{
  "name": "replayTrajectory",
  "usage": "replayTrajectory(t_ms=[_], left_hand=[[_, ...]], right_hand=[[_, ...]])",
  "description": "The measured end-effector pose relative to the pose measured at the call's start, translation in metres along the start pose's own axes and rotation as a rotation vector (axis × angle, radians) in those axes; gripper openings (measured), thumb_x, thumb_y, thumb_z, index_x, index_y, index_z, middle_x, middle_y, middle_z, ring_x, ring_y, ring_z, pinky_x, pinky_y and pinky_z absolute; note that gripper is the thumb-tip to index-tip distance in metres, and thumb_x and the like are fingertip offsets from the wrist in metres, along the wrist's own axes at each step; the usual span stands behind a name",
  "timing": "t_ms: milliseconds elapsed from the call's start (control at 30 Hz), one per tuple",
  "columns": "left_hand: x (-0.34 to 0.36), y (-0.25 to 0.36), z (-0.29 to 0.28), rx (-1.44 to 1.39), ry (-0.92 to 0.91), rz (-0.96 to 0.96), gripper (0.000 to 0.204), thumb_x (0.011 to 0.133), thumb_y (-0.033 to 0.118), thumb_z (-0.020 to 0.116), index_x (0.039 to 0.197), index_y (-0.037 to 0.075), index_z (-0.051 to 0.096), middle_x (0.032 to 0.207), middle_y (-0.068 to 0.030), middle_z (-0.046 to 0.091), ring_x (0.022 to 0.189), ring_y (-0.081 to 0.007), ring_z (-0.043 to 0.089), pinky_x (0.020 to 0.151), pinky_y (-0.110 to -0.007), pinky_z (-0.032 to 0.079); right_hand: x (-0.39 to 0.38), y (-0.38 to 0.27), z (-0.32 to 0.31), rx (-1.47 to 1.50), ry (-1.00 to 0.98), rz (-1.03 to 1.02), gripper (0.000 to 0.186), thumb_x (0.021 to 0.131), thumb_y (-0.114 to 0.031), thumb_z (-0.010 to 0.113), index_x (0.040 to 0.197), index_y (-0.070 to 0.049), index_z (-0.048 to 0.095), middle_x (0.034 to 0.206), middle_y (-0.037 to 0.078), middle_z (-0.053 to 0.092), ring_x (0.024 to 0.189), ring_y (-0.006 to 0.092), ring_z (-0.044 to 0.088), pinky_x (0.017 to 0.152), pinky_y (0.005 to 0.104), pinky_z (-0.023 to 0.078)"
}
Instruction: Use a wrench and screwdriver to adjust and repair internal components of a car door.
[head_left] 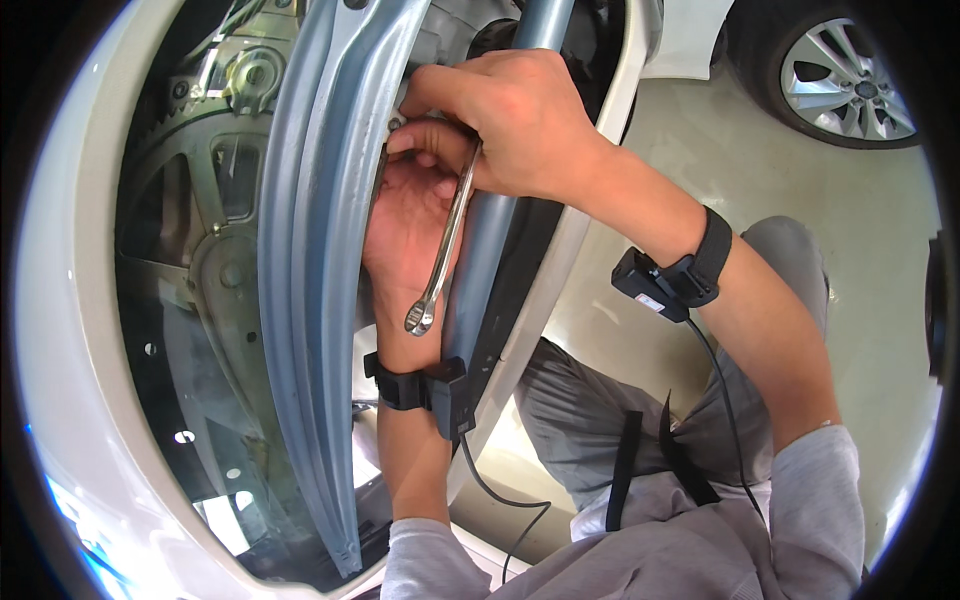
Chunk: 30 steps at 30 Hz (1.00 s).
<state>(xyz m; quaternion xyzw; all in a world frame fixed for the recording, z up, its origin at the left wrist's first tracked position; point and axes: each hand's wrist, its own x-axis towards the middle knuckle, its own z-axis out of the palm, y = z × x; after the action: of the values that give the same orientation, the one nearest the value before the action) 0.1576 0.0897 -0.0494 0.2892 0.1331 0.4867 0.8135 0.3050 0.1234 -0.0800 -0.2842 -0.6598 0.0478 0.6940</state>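
My right hand (525, 115) is closed around the upper part of a silver wrench (450, 235). Its shaft slants down past my left wrist, and the lower head hangs free. My left hand (412, 215) is turned palm up inside a narrow gap, just below the right one. Its fingers are bent and partly covered, so I cannot see what they hold. Left of both hands runs a ribbed blue-grey metal beam (325, 200); a small bolt (394, 125) shows near my fingertips. A blue-grey tube (480, 260) passes on the right of the left hand.
A pale, curved vehicle panel (95, 230) frames the opening, with a toothed window mechanism (205, 190) behind clear glass or plastic. Black straps with small boxes (455, 395) and cables sit on my wrists. A car wheel (850, 80) stands on the floor at upper right.
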Motion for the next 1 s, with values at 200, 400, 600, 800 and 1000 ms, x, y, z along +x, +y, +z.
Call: replayTrajectory(t_ms=[200, 400, 600, 800, 1000], left_hand=[[0.001, -0.002, 0.004, 0.134, 0.057, 0.126, 0.029, 0.087, 0.025, 0.046, 0.106, 0.005, 0.051, 0.100, -0.0017, 0.054, 0.091, -0.0162, 0.050, 0.075, -0.034, 0.046], [-0.006, 0.001, 0.007, 0.097, 0.058, 0.092, 0.026, 0.084, 0.021, 0.054, 0.104, 0.004, 0.056, 0.096, -0.0074, 0.058, 0.086, -0.0173, 0.055, 0.065, -0.031, 0.049], [-0.014, 0.002, 0.003, 0.270, -0.013, 0.074, 0.029, 0.082, 0.021, 0.057, 0.105, 0.003, 0.055, 0.087, -0.0082, 0.057, 0.077, -0.0165, 0.052, 0.061, -0.026, 0.046], [-0.009, -0.002, -0.026, 0.179, 0.031, 0.080, 0.021, 0.083, 0.015, 0.058, 0.099, 0.002, 0.058, 0.091, -0.0091, 0.059, 0.080, -0.0169, 0.054, 0.066, -0.024, 0.047], [-0.008, -0.008, -0.035, 0.017, 0.133, 0.078, 0.016, 0.087, 0.013, 0.053, 0.098, 0.003, 0.059, 0.094, -0.0079, 0.060, 0.082, -0.0164, 0.055, 0.072, -0.027, 0.047]], right_hand=[[0.004, 0.000, 0.001, -0.003, 0.012, -0.015, 0.018, 0.067, -0.024, 0.068, 0.068, -0.012, 0.055, 0.052, 0.005, 0.053, 0.052, 0.0257, 0.055, 0.044, 0.0357, 0.040], [0.010, -0.014, -0.003, -0.033, -0.053, -0.008, 0.016, 0.067, -0.022, 0.069, 0.072, -0.012, 0.058, 0.056, 0.005, 0.055, 0.051, 0.0247, 0.055, 0.045, 0.0344, 0.041], [0.010, -0.023, -0.007, -0.032, -0.141, 0.058, 0.020, 0.064, -0.019, 0.072, 0.075, -0.007, 0.060, 0.048, 0.004, 0.049, 0.044, 0.0225, 0.051, 0.044, 0.0323, 0.041], [0.009, -0.020, -0.001, -0.013, -0.188, 0.087, 0.017, 0.062, -0.010, 0.066, 0.077, -0.005, 0.059, 0.049, 0.006, 0.050, 0.044, 0.0222, 0.051, 0.044, 0.0321, 0.041], [0.004, -0.010, 0.000, 0.015, -0.203, 0.061, 0.013, 0.064, -0.004, 0.063, 0.075, -0.003, 0.057, 0.052, 0.008, 0.052, 0.045, 0.0242, 0.054, 0.045, 0.0308, 0.042]])
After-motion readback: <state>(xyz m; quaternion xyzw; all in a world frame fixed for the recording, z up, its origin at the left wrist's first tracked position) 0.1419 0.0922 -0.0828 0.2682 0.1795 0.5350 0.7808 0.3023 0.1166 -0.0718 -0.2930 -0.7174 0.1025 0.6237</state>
